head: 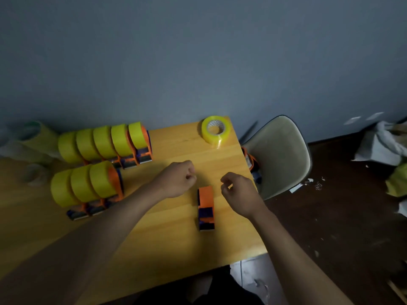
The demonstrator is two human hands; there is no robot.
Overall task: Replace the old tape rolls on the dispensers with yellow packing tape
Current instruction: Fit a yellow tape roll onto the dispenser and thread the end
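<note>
An orange and blue tape dispenser point(206, 208) with no roll on it lies flat on the wooden table point(167, 245), between my hands. My left hand point(176, 179) hovers just up and left of it, curled into a fist with nothing in it. My right hand point(240, 192) hovers just right of it, fingers loosely curled, thumb apart, holding nothing. A loose yellow tape roll point(215, 130) lies flat at the table's far right corner. Two rows of dispensers loaded with yellow tape stand at the left: a back row point(105, 142) and a front row point(86, 183).
A beige chair point(282, 155) stands against the table's right edge, with another orange dispenser point(253, 164) on its seat. Pale used rolls point(35, 175) and tape packs point(33, 135) lie at the far left. Crumpled paper and wrapping point(383, 144) litter the dark floor at right.
</note>
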